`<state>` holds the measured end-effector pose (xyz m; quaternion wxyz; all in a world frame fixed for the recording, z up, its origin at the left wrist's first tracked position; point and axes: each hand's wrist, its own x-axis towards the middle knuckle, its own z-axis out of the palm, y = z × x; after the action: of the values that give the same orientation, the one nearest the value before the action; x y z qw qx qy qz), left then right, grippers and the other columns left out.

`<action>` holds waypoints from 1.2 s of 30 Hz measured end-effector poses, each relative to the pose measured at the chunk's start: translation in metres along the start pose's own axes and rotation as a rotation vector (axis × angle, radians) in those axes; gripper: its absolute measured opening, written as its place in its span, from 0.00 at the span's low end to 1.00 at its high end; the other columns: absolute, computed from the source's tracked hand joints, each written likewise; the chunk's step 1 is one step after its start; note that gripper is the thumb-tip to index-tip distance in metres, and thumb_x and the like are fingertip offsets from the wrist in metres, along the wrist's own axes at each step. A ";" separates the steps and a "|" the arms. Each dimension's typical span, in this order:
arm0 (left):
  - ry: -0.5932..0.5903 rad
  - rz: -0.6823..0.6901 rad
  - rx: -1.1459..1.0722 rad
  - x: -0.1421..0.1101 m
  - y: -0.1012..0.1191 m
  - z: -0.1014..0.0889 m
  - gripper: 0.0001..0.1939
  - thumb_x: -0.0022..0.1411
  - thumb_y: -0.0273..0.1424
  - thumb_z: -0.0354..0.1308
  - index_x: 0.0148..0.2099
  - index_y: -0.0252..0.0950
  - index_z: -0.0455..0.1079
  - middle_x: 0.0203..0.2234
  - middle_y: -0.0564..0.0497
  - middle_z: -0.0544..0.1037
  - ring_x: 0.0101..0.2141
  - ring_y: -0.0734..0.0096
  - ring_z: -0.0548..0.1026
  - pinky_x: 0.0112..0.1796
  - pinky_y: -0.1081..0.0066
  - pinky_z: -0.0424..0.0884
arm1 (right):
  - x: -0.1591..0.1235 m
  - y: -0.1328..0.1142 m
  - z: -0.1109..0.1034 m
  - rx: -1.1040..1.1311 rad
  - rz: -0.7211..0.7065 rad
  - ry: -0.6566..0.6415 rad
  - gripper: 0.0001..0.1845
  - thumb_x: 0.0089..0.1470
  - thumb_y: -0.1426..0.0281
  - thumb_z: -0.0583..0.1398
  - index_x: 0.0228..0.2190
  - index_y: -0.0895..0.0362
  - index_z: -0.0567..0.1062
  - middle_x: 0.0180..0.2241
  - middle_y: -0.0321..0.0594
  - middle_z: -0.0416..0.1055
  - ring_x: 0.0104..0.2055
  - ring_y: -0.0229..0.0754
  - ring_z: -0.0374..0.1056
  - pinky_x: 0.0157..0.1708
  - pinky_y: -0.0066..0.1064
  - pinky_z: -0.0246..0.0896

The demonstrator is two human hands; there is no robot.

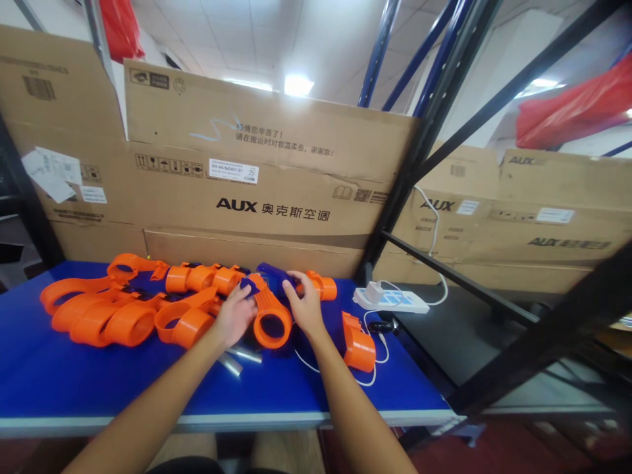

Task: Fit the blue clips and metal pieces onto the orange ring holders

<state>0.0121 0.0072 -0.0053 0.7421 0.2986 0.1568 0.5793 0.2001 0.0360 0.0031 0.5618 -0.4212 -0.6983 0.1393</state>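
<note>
**A:** Where's the piece you're working on?

**B:** Dead centre on the blue tabletop, between your two hands. It's the orange ring part, open end facing you, with a ribbed neck running up toward twelve o'clock into a dark blue piece.

**A:** And your hands?

**B:** Your left hand is curled against the ring's nine o'clock side, fingers bent loosely around the neck. Your right hand sits at its three o'clock, fingertips closed on the blue piece where it meets an orange cylinder. Both are partly closed on the assembly, neither clenched.

**A:** How will it handle?

**B:** It looks like rigid moulded plastic, so I'd judge it light and stiff, and smooth enough to slip. The ribbed neck should give you the best purchase; the thin ring wall is probably the weakest spot to squeeze.

**A:** Anything crowding you?

**B:** A pile of similar orange parts at nine o'clock, another orange clip at four o'clock beside a white cable.
</note>
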 end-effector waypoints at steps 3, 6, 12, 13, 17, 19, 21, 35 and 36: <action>0.067 0.120 -0.013 0.004 -0.001 -0.005 0.15 0.59 0.29 0.66 0.48 0.40 0.70 0.44 0.46 0.82 0.46 0.59 0.81 0.50 0.59 0.75 | 0.003 -0.001 -0.005 0.211 0.070 0.033 0.18 0.60 0.56 0.61 0.47 0.52 0.76 0.48 0.44 0.76 0.52 0.52 0.70 0.55 0.46 0.64; 0.109 0.220 -0.010 0.008 -0.002 -0.009 0.14 0.56 0.27 0.69 0.43 0.39 0.70 0.42 0.49 0.82 0.44 0.63 0.81 0.52 0.59 0.73 | 0.004 -0.003 -0.011 0.348 0.077 -0.002 0.17 0.59 0.56 0.62 0.46 0.51 0.77 0.48 0.43 0.77 0.52 0.51 0.71 0.55 0.45 0.64; 0.102 0.305 0.039 0.013 -0.004 -0.015 0.14 0.54 0.27 0.72 0.42 0.38 0.72 0.39 0.52 0.81 0.42 0.67 0.80 0.54 0.57 0.72 | 0.003 -0.004 -0.014 0.367 0.030 -0.057 0.18 0.56 0.57 0.65 0.46 0.51 0.79 0.49 0.43 0.77 0.54 0.52 0.71 0.58 0.46 0.63; 0.103 0.309 0.044 0.014 -0.005 -0.016 0.15 0.54 0.28 0.72 0.42 0.38 0.72 0.39 0.52 0.81 0.42 0.67 0.80 0.55 0.57 0.72 | 0.003 -0.003 -0.014 0.364 0.022 -0.057 0.18 0.56 0.57 0.65 0.46 0.51 0.79 0.49 0.42 0.77 0.54 0.52 0.71 0.58 0.46 0.63; 0.104 0.316 0.073 0.015 -0.005 -0.018 0.16 0.54 0.28 0.72 0.43 0.39 0.73 0.41 0.52 0.81 0.42 0.67 0.80 0.54 0.57 0.73 | 0.003 0.000 -0.013 0.339 0.007 -0.057 0.18 0.57 0.57 0.65 0.46 0.51 0.79 0.49 0.43 0.78 0.54 0.52 0.71 0.58 0.46 0.63; 0.102 0.324 0.085 0.016 -0.006 -0.019 0.17 0.54 0.28 0.72 0.44 0.39 0.73 0.41 0.52 0.80 0.43 0.66 0.79 0.54 0.56 0.73 | 0.004 0.001 -0.013 0.327 0.007 -0.056 0.18 0.57 0.56 0.65 0.46 0.51 0.79 0.49 0.43 0.77 0.54 0.52 0.71 0.58 0.47 0.63; 0.100 0.331 0.094 0.016 -0.006 -0.020 0.17 0.54 0.28 0.72 0.45 0.39 0.73 0.42 0.51 0.80 0.45 0.65 0.79 0.54 0.55 0.73 | 0.004 0.002 -0.013 0.316 0.009 -0.055 0.18 0.57 0.56 0.65 0.47 0.51 0.79 0.50 0.44 0.77 0.54 0.52 0.71 0.58 0.47 0.63; 0.066 0.372 0.037 0.012 -0.004 -0.018 0.24 0.55 0.26 0.69 0.54 0.42 0.71 0.48 0.48 0.79 0.53 0.59 0.76 0.58 0.52 0.69 | 0.000 -0.006 -0.017 0.320 -0.071 -0.218 0.22 0.61 0.60 0.63 0.55 0.50 0.71 0.55 0.45 0.72 0.58 0.52 0.69 0.57 0.45 0.66; 0.063 0.381 0.028 0.011 -0.003 -0.017 0.25 0.55 0.27 0.69 0.54 0.42 0.71 0.49 0.47 0.79 0.53 0.59 0.76 0.58 0.53 0.69 | 0.000 -0.007 -0.019 0.273 -0.094 -0.247 0.24 0.61 0.60 0.63 0.56 0.50 0.70 0.56 0.46 0.72 0.57 0.52 0.70 0.57 0.46 0.66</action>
<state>0.0080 0.0220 -0.0190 0.6095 0.3149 0.1286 0.7161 0.2143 0.0259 0.0139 0.5297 -0.2876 -0.7555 0.2568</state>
